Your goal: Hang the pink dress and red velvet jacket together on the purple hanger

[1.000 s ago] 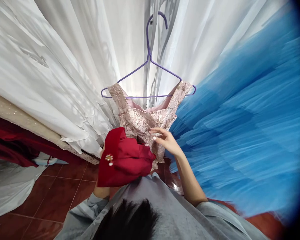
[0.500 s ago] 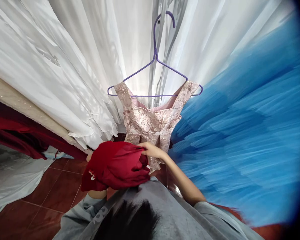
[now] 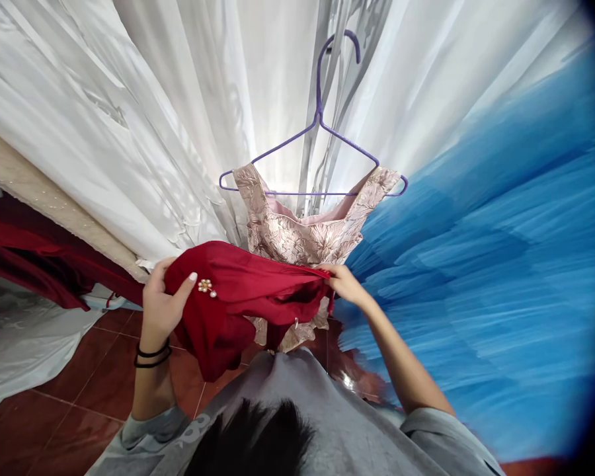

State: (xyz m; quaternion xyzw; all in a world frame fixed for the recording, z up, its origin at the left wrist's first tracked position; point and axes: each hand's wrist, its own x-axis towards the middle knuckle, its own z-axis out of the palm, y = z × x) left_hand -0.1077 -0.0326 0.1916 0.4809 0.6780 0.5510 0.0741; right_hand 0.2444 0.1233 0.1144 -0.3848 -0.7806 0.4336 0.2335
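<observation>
The left hand (image 3: 161, 307) is gripping one end of a red garment (image 3: 238, 301), thumb pressed across the front of the cloth and fingers curled behind it. The right hand (image 3: 346, 284) is pinching the opposite end, fingers closed tight on a gathered edge. Between the two hands the garment is hanging slack, just in front of and below the pink brocade dress (image 3: 305, 238), with a fold drooping low on the side near the left hand.

The red cloth is looking soft, light and limp, draping in smooth folds with a slight sheen, so it is likely slippery and better held by a bunched edge or seam than by a flat pinch. A small pearl brooch (image 3: 207, 286) is sitting just beside the left thumb; it is probably the fragile part, best kept clear of the grip.

The pink dress is stiffer, with a raised floral weave, and is hanging on a thin purple wire hanger (image 3: 322, 132). To the left of the dress white gowns (image 3: 129, 132) are falling in long matte pleats; to its right blue tulle (image 3: 476, 264) is spreading in airy layers, blurred at the edge. Below the dress are glossy red-brown floor tiles (image 3: 54, 423).
</observation>
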